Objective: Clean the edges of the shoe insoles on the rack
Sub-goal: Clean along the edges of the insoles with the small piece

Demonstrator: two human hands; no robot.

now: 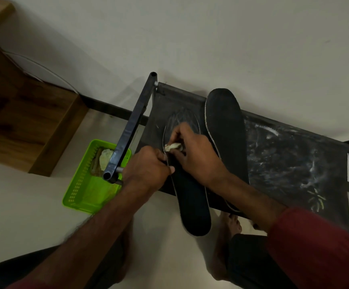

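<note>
Wooden cabinet point(23, 113): well left of the rack, against the wall, cut off by the picture's edge.
Green basket point(75, 184): one, on the floor just left of the rack. The rack's side bar crosses its far corner.
Pale rag point(105, 158): one piece in the basket, half hidden behind that bar, shape unclear.
Rack point(132, 126): dark frame with a fabric shelf. Its right post runs out of view at the picture's edge.
Left hand point(146, 165): at the rack's left front corner. Its fingers are curled over the left edge of the near insole with the thumb lying on top, gripping it.
Near insole point(192, 201): dark, lying on the shelf at the rack's left end. Its heel end hangs over the front rail, both hands cover its middle, and its far end is dim and hard to tell from the fabric.
Cloth wad point(173, 147): one, pale, pressed on that insole's left edge.
Right hand point(196, 155): arched over the insole, its fingertips pinching the wad. The forearm crosses the rack's front rail.
Second insole point(225, 126): just right of the first, its far end past the rack's rear bar. Its near end is hidden under the right forearm.
Insoles counted: two.
Shelf fabric point(294, 163): right half of the rack, smeared with white marks.
Red sleeve point(315, 247): on the right arm, in front of the rack's right end.
Bare foot point(230, 224): below the rack's front rail, only partly in view.
</note>
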